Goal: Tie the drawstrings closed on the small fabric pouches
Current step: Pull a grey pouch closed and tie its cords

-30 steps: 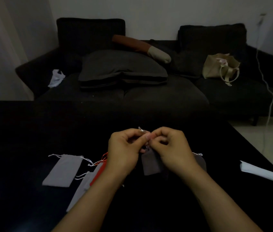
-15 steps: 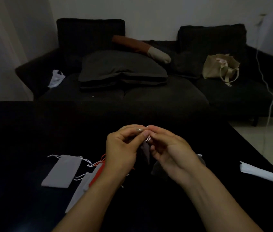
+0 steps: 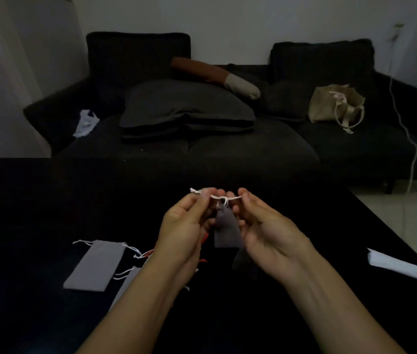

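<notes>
the left hand [image 3: 184, 223] and right hand [image 3: 266, 226] have drawn apart, each pinching the white drawstring [image 3: 224, 198] taut above the hanging pouch [image 3: 227, 231].

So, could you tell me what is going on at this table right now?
A person is tying a small grey pouch shut. The left hand and right hand each pinch an end of its white drawstring, stretched level between them with a knot at the middle, the pouch hanging below. More flat grey pouches lie on the black table to the left.
</notes>
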